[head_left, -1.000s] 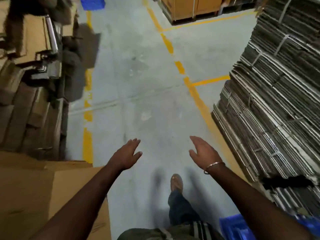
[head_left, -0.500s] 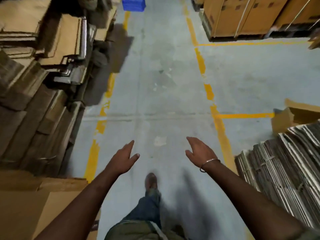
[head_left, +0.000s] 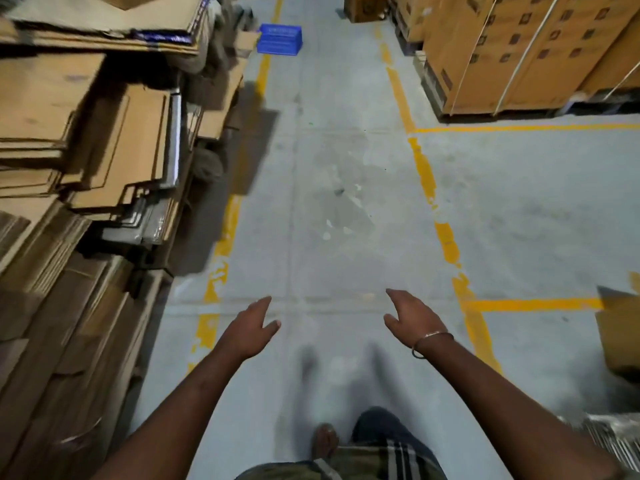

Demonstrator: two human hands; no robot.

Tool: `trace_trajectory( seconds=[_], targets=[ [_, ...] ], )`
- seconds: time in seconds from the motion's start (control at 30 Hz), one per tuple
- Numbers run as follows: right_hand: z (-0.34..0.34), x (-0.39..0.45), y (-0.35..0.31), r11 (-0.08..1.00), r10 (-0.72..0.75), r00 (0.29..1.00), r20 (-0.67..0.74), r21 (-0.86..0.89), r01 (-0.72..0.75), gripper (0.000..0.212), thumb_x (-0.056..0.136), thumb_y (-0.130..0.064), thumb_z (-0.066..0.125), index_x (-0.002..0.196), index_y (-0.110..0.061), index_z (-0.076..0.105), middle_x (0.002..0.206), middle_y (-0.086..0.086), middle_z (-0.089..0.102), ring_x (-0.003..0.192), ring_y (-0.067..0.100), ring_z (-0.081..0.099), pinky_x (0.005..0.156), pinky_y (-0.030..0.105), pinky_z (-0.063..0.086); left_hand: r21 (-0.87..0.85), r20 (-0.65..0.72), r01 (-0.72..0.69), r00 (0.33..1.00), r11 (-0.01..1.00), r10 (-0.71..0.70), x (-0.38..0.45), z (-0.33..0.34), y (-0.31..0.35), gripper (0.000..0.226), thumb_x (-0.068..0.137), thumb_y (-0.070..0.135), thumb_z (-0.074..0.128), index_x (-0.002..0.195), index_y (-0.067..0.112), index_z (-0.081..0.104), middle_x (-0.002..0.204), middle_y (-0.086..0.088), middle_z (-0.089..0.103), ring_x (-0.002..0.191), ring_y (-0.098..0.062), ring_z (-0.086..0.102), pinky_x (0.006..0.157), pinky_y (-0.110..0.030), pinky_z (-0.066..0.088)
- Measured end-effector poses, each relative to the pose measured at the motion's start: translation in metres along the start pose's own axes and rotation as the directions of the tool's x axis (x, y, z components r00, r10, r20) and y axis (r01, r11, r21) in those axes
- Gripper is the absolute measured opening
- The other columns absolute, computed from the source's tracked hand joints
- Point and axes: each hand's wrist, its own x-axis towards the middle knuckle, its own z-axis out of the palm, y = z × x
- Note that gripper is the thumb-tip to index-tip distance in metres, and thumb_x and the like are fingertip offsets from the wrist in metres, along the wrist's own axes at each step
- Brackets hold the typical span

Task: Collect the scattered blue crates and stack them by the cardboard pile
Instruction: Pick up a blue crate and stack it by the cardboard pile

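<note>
A blue crate (head_left: 280,39) stands on the grey floor far ahead, at the left side of the aisle next to the cardboard stacks. My left hand (head_left: 250,329) and my right hand (head_left: 411,317) are both stretched out in front of me over the floor, fingers apart and empty, far short of the crate. A metal bangle sits on my right wrist. Flattened cardboard piles (head_left: 86,140) fill the left side of the view.
Yellow floor lines (head_left: 420,168) border the aisle. Strapped brown cartons on pallets (head_left: 519,53) stand at the upper right. An open cardboard box (head_left: 620,334) sits at the right edge, with bundled flat cardboard (head_left: 613,434) below it. My foot (head_left: 323,441) shows at the bottom.
The view has swung left and moved forward along the aisle. The bundled cardboard on the right slid out of sight; the far blue crate came nearer. Both hands stayed open and empty.
</note>
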Motion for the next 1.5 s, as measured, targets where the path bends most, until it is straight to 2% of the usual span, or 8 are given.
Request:
trace_trajectory(
  seconds=[0.4, 0.57, 0.7, 0.8, 1.0, 1.27, 1.5],
  targets=[
    [-0.075, 0.3, 0.014, 0.998, 0.057, 0.996, 0.069, 0.026, -0.059, 0.067, 0.091, -0.032, 0.05, 0.151, -0.018, 0.026, 0.155, 0.004, 0.034, 0.139, 0.022, 0.037, 0.111, 0.033, 0.035, 0.074, 0.063, -0.023, 0.998, 0.997, 0.018, 0.3, -0.119, 0.018, 0.071, 0.1, 0.04, 0.05, 0.158, 0.014, 0.017, 0.164, -0.004, 0.02, 0.151, -0.019, 0.02, 0.121, -0.034, 0.019],
    [-0.14, 0.429, -0.006, 1.0, 0.022, 0.998, 0.06, 0.011, -0.023, 0.065, 0.091, -0.031, 0.05, 0.151, -0.017, 0.027, 0.154, 0.005, 0.034, 0.138, 0.023, 0.037, 0.11, 0.034, 0.036, 0.062, 0.012, -0.028, 1.0, 0.998, 0.028, 0.419, -0.182, 0.033, 0.07, 0.099, 0.039, 0.053, 0.156, 0.013, 0.023, 0.163, -0.005, 0.025, 0.15, -0.018, 0.025, 0.12, -0.03, 0.021],
    [-0.179, 0.528, -0.024, 1.0, -0.006, 0.999, 0.034, 0.029, 0.005, 0.065, 0.09, -0.03, 0.051, 0.15, -0.018, 0.029, 0.153, 0.004, 0.035, 0.138, 0.022, 0.037, 0.111, 0.034, 0.036, 0.064, 0.044, -0.001, 0.999, 0.998, -0.002, 0.513, -0.219, 0.034, 0.072, 0.097, 0.041, 0.054, 0.156, 0.014, 0.023, 0.163, -0.005, 0.025, 0.15, -0.019, 0.024, 0.121, -0.032, 0.021],
    [-0.203, 0.609, -0.027, 0.999, 0.003, 1.0, 0.026, 0.034, -0.003, 0.064, 0.09, -0.031, 0.051, 0.15, -0.018, 0.03, 0.152, 0.004, 0.037, 0.138, 0.023, 0.038, 0.11, 0.034, 0.036, 0.054, 0.053, 0.008, 0.999, 0.999, -0.011, 0.59, -0.245, 0.03, 0.073, 0.097, 0.043, 0.054, 0.157, 0.016, 0.023, 0.163, -0.004, 0.025, 0.15, -0.019, 0.025, 0.121, -0.036, 0.023],
    [-0.262, 0.767, -0.045, 0.998, 0.055, 0.998, 0.044, 0.021, -0.056, 0.066, 0.089, -0.029, 0.052, 0.15, -0.018, 0.03, 0.152, 0.006, 0.037, 0.137, 0.024, 0.039, 0.11, 0.031, 0.034, 0.062, 0.077, 0.028, 0.996, 0.998, -0.033, 0.745, -0.315, 0.029, 0.072, 0.098, 0.046, 0.051, 0.157, 0.018, 0.021, 0.164, -0.002, 0.023, 0.15, -0.021, 0.024, 0.12, -0.035, 0.023],
    [-0.336, 0.948, -0.071, 0.999, 0.025, 1.0, 0.008, 0.033, -0.025, 0.065, 0.092, -0.031, 0.051, 0.151, -0.018, 0.027, 0.156, 0.004, 0.032, 0.141, 0.021, 0.034, 0.114, 0.033, 0.032, 0.082, 0.04, -0.033, 0.999, 0.996, 0.03, 0.934, -0.421, 0.073, 0.07, 0.1, 0.043, 0.05, 0.157, 0.016, 0.021, 0.163, -0.003, 0.024, 0.151, -0.019, 0.019, 0.118, -0.027, 0.018],
    [-0.388, 1.141, -0.047, 1.0, 0.005, 0.999, 0.041, 0.012, -0.005, 0.067, 0.09, -0.029, 0.054, 0.151, -0.015, 0.029, 0.154, 0.008, 0.035, 0.14, 0.023, 0.036, 0.115, 0.032, 0.03, 0.097, 0.046, -0.011, 0.999, 0.995, 0.006, 1.11, -0.473, 0.102, 0.07, 0.099, 0.044, 0.05, 0.157, 0.014, 0.022, 0.163, -0.006, 0.023, 0.151, -0.023, 0.022, 0.121, -0.033, 0.02]
  ],
)
